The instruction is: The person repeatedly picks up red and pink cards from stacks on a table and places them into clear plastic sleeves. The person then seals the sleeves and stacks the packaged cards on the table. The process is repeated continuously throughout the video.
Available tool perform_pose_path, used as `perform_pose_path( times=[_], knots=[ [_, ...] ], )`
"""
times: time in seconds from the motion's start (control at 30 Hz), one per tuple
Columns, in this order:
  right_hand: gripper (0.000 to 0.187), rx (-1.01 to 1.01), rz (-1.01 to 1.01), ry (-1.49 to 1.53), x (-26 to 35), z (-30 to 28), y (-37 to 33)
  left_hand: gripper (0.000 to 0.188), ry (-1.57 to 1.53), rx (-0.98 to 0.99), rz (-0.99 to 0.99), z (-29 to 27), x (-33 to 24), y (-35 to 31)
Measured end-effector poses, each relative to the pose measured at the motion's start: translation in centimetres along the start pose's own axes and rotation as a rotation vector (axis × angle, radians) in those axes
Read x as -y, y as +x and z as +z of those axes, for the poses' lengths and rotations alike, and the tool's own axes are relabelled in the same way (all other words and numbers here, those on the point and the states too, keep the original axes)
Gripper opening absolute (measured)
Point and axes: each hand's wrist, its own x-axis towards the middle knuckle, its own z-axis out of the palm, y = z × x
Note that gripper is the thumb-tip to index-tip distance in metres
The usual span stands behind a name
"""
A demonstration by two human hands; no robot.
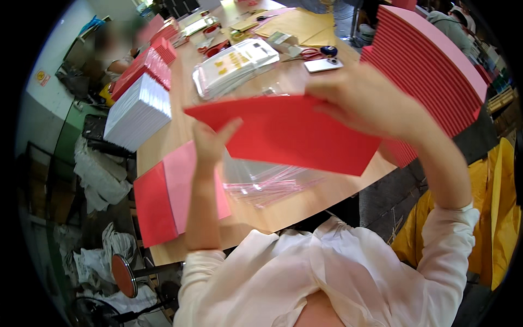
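Note:
A flat red card folder (pixel 294 131) is held up over the table, tilted, its long side running across in front of me. My right hand (pixel 359 101), slightly blurred, grips its upper edge near the right. My left hand (pixel 210 139) is at its left end, thumb on the near face and the other fingers mostly hidden. Beneath the folder lies a loose pile of clear plastic sleeves (pixel 267 182) with pinkish edges. Beside my left forearm, a red sheet (pixel 155 199) and a pink sheet (pixel 182 185) lie on the table, partly covered by the arm.
A tall stack of red and pink folders (pixel 419 71) rises at the right. Packed sleeves (pixel 234 65), scissors (pixel 310 53) and a white phone-like object (pixel 323 65) lie farther back. White stacked sheets (pixel 139 111) stand at the left edge. Another person (pixel 117 49) sits beyond.

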Motion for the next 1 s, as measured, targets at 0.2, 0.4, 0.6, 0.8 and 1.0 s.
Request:
perform_pose_path(
  times=[0.2, 0.4, 0.6, 0.8, 1.0],
  knots=[
    [0.014, 0.196, 0.112, 0.1, 0.6, 8.9, -1.6, 0.021, -0.039, -0.102, -0.182, 0.0, 7.6, -8.9],
    [0.024, 0.216, 0.221, 0.194, -0.1, 10.6, -3.7, 0.016, -0.06, -0.124, -0.111, 0.3, 10.1, -11.2],
    [0.04, -0.133, 0.668, 1.08, -4.5, 11.9, -9.2, 0.017, -0.135, -0.109, -0.109, 0.4, 9.7, -10.7],
    [0.037, -0.118, 0.732, 1.007, -7.1, 22.9, -13.9, 0.019, -0.126, -0.097, -0.139, 0.4, 10.6, -11.0],
    [0.029, -0.148, 0.653, 0.96, -5.3, 20.4, -12.7, 0.026, -0.068, -0.169, -0.121, 2.0, 9.0, -9.4]
  ],
)
